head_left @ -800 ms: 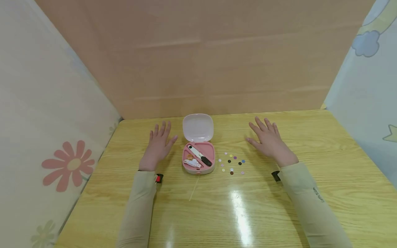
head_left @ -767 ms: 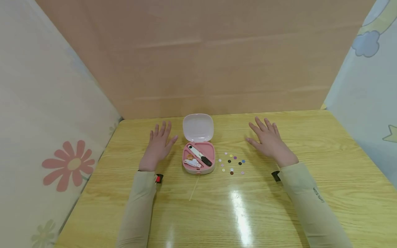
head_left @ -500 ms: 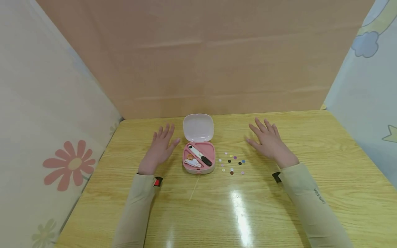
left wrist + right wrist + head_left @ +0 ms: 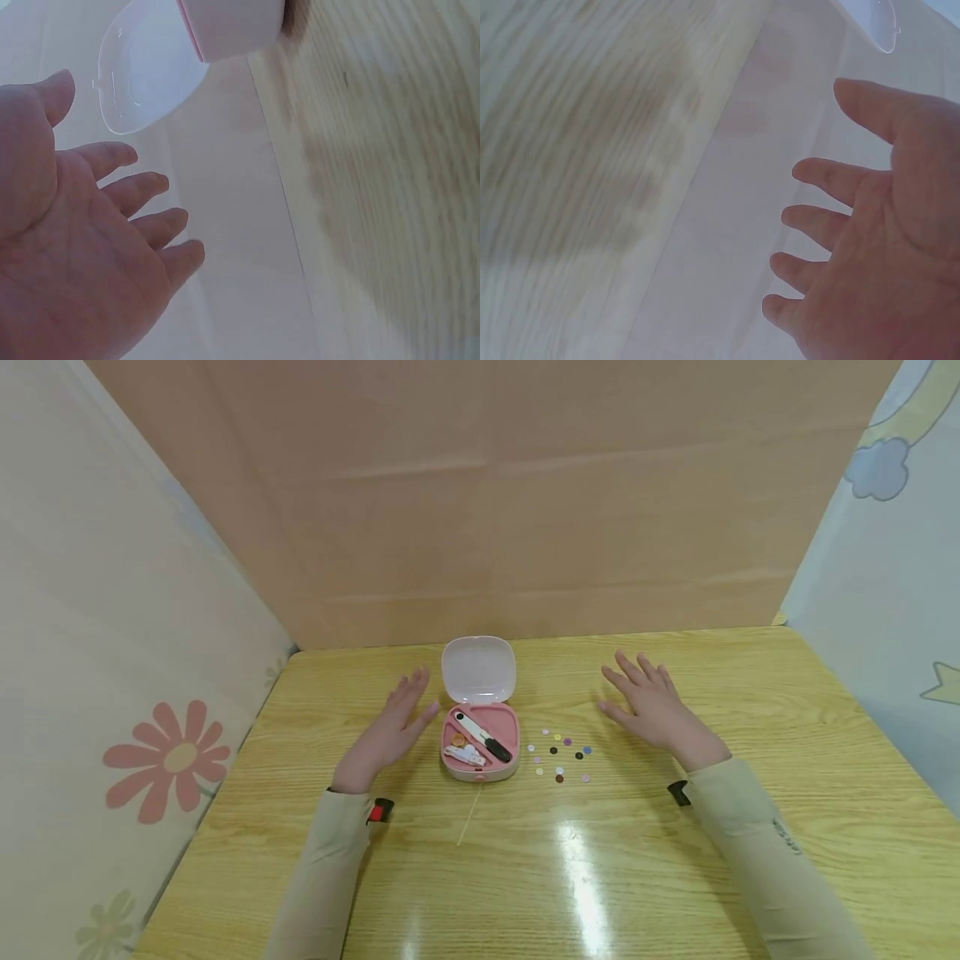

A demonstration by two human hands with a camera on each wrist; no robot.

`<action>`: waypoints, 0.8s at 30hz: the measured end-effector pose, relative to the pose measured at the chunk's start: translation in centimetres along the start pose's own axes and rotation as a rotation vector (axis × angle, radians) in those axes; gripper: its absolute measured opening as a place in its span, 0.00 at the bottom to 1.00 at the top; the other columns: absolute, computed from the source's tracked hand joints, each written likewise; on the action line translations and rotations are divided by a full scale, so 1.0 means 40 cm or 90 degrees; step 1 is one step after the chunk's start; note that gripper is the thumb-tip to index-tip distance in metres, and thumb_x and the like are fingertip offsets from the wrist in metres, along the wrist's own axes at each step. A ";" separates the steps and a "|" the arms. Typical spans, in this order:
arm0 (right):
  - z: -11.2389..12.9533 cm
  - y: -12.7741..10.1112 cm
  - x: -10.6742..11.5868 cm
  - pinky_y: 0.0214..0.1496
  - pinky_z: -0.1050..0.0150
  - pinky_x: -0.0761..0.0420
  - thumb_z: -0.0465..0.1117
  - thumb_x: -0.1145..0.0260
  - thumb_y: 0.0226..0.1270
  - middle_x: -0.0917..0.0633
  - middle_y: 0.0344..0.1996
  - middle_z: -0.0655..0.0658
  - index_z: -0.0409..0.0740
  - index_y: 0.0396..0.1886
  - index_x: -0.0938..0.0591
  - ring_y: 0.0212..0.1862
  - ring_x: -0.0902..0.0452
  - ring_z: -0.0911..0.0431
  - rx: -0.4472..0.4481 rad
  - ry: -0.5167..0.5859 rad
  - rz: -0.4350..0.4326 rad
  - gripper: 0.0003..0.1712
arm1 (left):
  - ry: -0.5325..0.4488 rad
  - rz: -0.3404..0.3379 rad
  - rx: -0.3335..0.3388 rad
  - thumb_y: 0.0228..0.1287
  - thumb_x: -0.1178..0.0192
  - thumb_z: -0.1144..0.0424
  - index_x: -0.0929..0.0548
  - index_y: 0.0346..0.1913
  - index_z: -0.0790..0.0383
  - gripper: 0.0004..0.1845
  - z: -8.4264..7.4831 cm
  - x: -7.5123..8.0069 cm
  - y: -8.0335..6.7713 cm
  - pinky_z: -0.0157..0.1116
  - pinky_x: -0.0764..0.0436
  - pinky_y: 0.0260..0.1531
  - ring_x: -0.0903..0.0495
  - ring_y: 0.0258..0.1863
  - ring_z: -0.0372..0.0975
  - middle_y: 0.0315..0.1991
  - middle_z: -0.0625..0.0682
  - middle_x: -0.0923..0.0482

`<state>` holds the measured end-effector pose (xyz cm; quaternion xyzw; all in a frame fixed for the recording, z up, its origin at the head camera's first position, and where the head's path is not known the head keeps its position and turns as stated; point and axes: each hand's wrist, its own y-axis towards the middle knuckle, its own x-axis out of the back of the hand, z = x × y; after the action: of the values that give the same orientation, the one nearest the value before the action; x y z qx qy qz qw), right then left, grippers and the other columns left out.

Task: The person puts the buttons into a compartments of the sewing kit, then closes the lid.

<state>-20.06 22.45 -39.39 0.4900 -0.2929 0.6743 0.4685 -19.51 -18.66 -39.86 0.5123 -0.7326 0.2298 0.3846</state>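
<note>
A pink box [image 4: 481,768] sits mid-table with its pale lid [image 4: 478,669] raised at the back. Its divided tray holds a long white tool with a black end [image 4: 482,736], a small white item [image 4: 465,755] and a round orange-brown piece [image 4: 458,739]. To the box's right lie several small coloured buttons [image 4: 567,742]. My left hand [image 4: 386,735] hovers left of the box, thumb near its side, holding nothing. Beyond the buttons, my right hand [image 4: 656,714] is raised with fingers spread, also holding nothing. Both wrist views show the bare palms.
The wooden table [image 4: 525,877] meets a brown backdrop [image 4: 495,543] behind the box. Patterned panels [image 4: 150,635] flank both sides. A thin pale strip [image 4: 469,815] runs forward from the box's front.
My left hand has turned thumb-up and shifted slightly right towards the box. My right hand has tilted a little and its wrist moved slightly right and nearer. Box and buttons stay put.
</note>
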 end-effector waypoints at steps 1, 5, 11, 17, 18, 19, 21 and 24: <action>0.000 -0.002 0.000 0.69 0.35 0.68 0.55 0.46 0.73 0.53 0.74 0.33 0.38 0.74 0.43 0.72 0.69 0.35 0.002 0.000 0.001 0.39 | -0.015 0.005 0.002 0.73 0.61 0.39 0.57 0.77 0.49 0.37 0.000 -0.001 -0.002 0.54 0.59 0.70 0.69 0.73 0.44 0.76 0.47 0.65; 0.002 -0.009 -0.001 0.68 0.33 0.65 0.53 0.44 0.72 0.52 0.74 0.33 0.38 0.73 0.41 0.72 0.64 0.33 0.011 -0.003 -0.005 0.38 | -0.060 0.020 0.003 0.72 0.59 0.38 0.56 0.77 0.47 0.37 0.001 -0.009 -0.008 0.53 0.56 0.70 0.66 0.74 0.42 0.76 0.44 0.62; -0.006 -0.023 -0.007 0.68 0.33 0.63 0.52 0.43 0.72 0.50 0.73 0.33 0.37 0.72 0.39 0.72 0.62 0.33 0.025 -0.008 -0.002 0.37 | -0.117 0.044 0.000 0.73 0.54 0.44 0.49 0.76 0.49 0.34 0.000 -0.027 -0.015 0.52 0.47 0.68 0.52 0.72 0.46 0.74 0.47 0.51; -0.013 -0.039 -0.016 0.68 0.32 0.62 0.52 0.42 0.72 0.50 0.73 0.33 0.37 0.72 0.39 0.72 0.62 0.33 0.028 0.002 0.007 0.37 | -0.164 0.064 -0.011 0.72 0.52 0.43 0.48 0.76 0.48 0.35 0.000 -0.043 -0.018 0.51 0.44 0.67 0.49 0.72 0.44 0.74 0.45 0.49; -0.014 -0.040 -0.017 0.68 0.32 0.62 0.51 0.42 0.72 0.50 0.73 0.33 0.37 0.72 0.38 0.72 0.62 0.33 0.029 0.003 0.005 0.37 | -0.169 0.066 -0.016 0.71 0.52 0.43 0.48 0.76 0.48 0.35 -0.001 -0.044 -0.018 0.50 0.44 0.68 0.49 0.72 0.44 0.74 0.45 0.49; -0.015 -0.042 -0.018 0.67 0.32 0.62 0.51 0.42 0.72 0.50 0.73 0.33 0.37 0.72 0.38 0.72 0.61 0.33 0.030 0.002 0.005 0.36 | -0.175 0.067 -0.024 0.71 0.51 0.44 0.48 0.76 0.49 0.35 -0.002 -0.045 -0.017 0.50 0.43 0.68 0.49 0.72 0.44 0.74 0.46 0.49; -0.016 -0.045 -0.020 0.67 0.32 0.62 0.52 0.42 0.72 0.50 0.73 0.33 0.37 0.72 0.38 0.72 0.61 0.33 0.032 -0.001 0.004 0.36 | -0.188 0.071 -0.031 0.71 0.50 0.45 0.48 0.76 0.50 0.35 -0.005 -0.046 -0.017 0.47 0.43 0.68 0.49 0.72 0.42 0.74 0.46 0.50; -0.018 -0.048 -0.024 0.67 0.32 0.62 0.52 0.43 0.72 0.49 0.73 0.33 0.37 0.72 0.38 0.72 0.61 0.33 0.037 -0.003 0.005 0.36 | -0.207 0.078 -0.048 0.72 0.48 0.48 0.47 0.76 0.53 0.35 -0.009 -0.049 -0.017 0.45 0.43 0.68 0.49 0.72 0.41 0.74 0.47 0.51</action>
<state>-18.50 23.49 -40.64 0.5038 -0.2766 0.6831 0.4506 -18.41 -17.54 -41.26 0.4823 -0.8232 0.1392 0.2652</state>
